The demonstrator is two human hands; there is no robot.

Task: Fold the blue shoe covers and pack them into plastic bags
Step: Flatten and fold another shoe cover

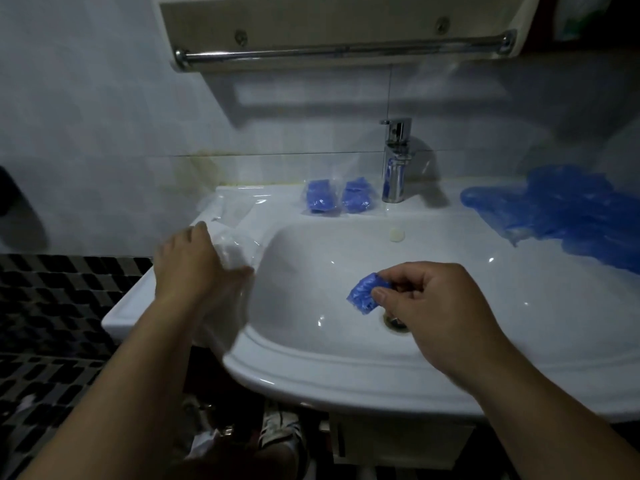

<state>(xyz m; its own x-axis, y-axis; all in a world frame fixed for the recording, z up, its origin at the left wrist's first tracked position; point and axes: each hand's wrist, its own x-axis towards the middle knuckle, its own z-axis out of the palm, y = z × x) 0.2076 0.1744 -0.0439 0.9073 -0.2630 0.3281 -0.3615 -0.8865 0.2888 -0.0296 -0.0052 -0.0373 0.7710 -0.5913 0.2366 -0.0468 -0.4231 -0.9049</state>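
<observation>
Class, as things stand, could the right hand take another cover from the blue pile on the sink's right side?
Probably not yet. Nothing blocks the way to the blue pile, but the right hand has its grip taken: it pinches a folded shoe cover over the sink.

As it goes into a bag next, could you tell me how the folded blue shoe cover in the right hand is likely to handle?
The shoe cover looks thin and crinkled, so probably floppy and very light. The right hand holds it by a fingertip pinch alone, suggesting little weight. Released, it may unfold.
</observation>
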